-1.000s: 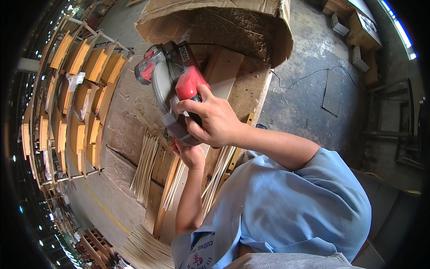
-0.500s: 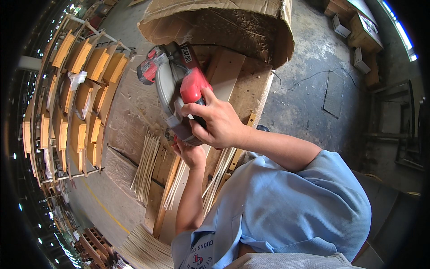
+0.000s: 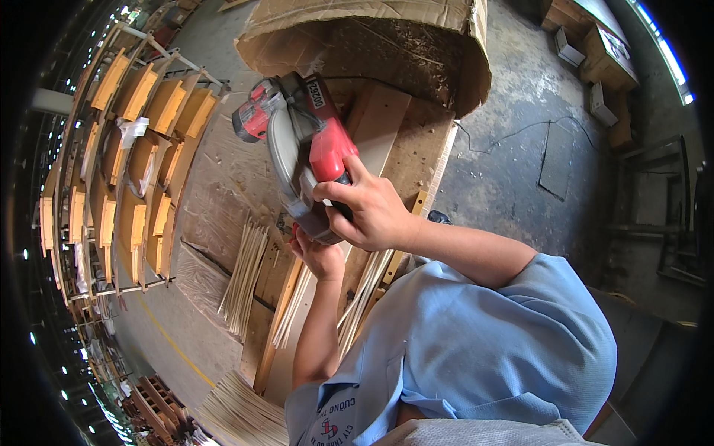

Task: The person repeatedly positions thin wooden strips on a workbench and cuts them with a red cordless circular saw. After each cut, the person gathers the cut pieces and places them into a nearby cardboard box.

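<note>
My right hand [image 3: 375, 213] is wrapped around the black grip of a red and grey miter saw [image 3: 332, 152], its fingers curled under the red housing. Just below the saw's blade guard, my left hand [image 3: 321, 256] has its fingers bent. Part of that hand is hidden behind the saw, and what it holds cannot be made out. Thin pale wooden sticks [image 3: 295, 306] lie on the bench board beside my left forearm. More sticks [image 3: 366, 293] lie to the right of that forearm, along a yellowish rail [image 3: 394, 264].
A bundle of sticks [image 3: 244, 279] lies left of the saw, and a larger pile [image 3: 242, 412] sits at the lower left. Beyond the saw stands an open cardboard box [image 3: 357, 18] with wood chips. A rack [image 3: 141, 171] holding wooden pieces stands left. A cable [image 3: 513, 134] crosses the right floor.
The saw head and my right hand have shifted slightly right and toward me. My left hand stays almost in place below the guard.
</note>
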`<state>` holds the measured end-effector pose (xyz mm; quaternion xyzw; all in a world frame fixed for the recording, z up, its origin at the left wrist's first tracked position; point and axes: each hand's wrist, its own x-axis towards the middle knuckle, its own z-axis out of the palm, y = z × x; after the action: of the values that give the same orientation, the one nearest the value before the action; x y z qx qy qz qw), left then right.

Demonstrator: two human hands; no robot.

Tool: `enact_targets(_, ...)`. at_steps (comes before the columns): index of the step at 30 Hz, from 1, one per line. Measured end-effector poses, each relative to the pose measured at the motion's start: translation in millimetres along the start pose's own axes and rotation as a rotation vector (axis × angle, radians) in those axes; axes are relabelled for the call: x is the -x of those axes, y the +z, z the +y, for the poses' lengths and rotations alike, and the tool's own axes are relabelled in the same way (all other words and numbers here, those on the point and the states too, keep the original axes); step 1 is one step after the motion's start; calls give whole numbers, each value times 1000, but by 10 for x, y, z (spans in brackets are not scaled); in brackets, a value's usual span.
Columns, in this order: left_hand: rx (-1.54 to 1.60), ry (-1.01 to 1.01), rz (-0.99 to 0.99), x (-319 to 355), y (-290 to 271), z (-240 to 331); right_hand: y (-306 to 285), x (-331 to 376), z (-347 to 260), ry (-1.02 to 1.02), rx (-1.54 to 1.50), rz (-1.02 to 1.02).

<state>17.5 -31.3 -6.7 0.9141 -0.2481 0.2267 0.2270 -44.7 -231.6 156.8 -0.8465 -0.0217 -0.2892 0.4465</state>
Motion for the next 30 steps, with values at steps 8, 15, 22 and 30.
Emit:
enact_targets(8, 163, -69, -73, 84, 75, -167, -9, 97, 5, 5, -33, -75)
enact_targets(15, -204, 136, -135, 46, -87, -68, -152, -520, -45, -15, -345, -103)
enact_targets(22, -180, 154, -73, 38, -73, -106, -246, -1452, -193, 206, -332, 17)
enact_targets(30, -176, 101, -75, 77, -103, -136, -230, -1137, 340, 249, -424, 351)
